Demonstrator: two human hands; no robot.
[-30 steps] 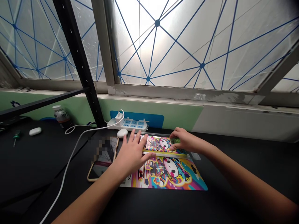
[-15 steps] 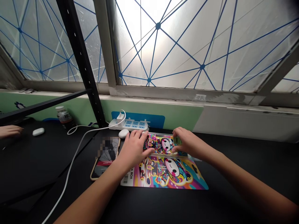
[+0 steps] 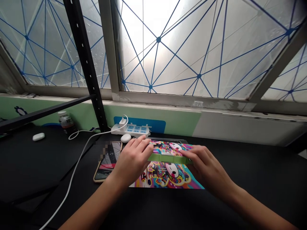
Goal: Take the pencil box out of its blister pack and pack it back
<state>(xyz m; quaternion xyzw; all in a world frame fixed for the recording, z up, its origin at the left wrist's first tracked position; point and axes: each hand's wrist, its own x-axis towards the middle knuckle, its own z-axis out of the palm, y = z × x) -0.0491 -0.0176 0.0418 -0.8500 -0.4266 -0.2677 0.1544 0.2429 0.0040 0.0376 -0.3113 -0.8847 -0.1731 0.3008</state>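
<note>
Both hands hold a flat pencil box with a bright cartoon lid and a green side facing me. The fingers of my left hand are closed on its left end. My right hand grips the right end, thumb hidden beneath. The box is raised and tilted above a colourful printed sheet with a matching cartoon character, which lies on the black table. Just behind the box, a clear plastic tray shows partly.
Left of my left hand lie a phone and a white earbud case. A white power strip with a plugged-in charger and cable stands by the wall. Farther left are a bottle, another white case and a black rack post.
The pencil box has been lifted toward me and tilted out of the clear tray, showing its green side. My right hand has shifted right and nearer. The other person's hand at far left is gone.
</note>
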